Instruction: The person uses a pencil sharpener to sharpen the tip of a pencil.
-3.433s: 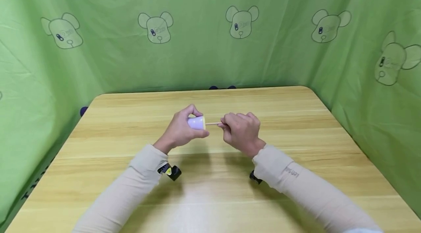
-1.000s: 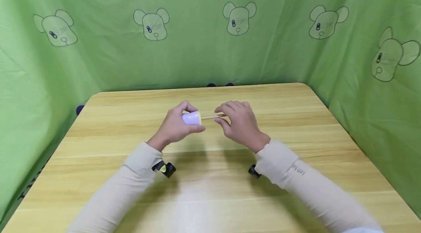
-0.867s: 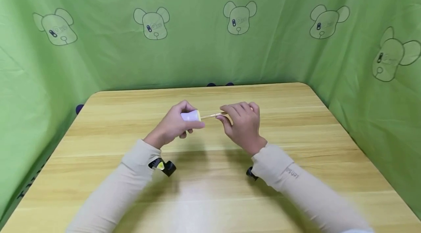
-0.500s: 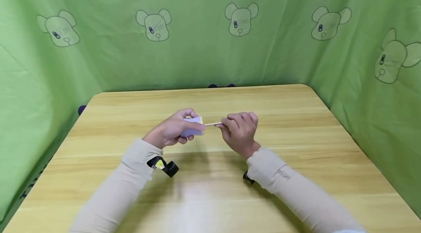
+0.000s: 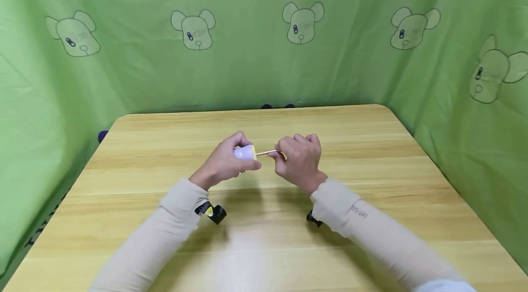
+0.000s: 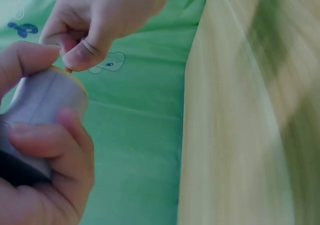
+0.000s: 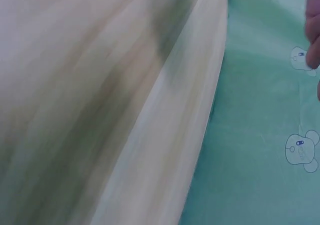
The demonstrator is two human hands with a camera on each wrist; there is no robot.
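In the head view, my left hand [image 5: 224, 159] grips a lilac pencil sharpener [image 5: 244, 152] with a yellow rim, held on its side over the table. A thin pencil [image 5: 266, 152] runs from its yellow end to my right hand [image 5: 299, 159], which pinches it between thumb and curled fingers. The left wrist view shows the sharpener [image 6: 50, 92] close up, its lower end dark, with left fingers wrapped round its body. There, the right hand [image 6: 100, 25] sits right at the yellow rim. Only some fingers [image 7: 313, 30] show at the right edge of the right wrist view.
A wood-grain table [image 5: 264, 255] lies below both hands, with their shadows on it. Green curtains [image 5: 247, 72] printed with bear heads stand behind it and along both sides. A small black camera [image 5: 216, 214] sits at the left wrist.
One second ago the right fingers lay straighter along the pencil; now they are curled. The left hand tilted the sharpener and turned it back. The pencil stays at its yellow end.
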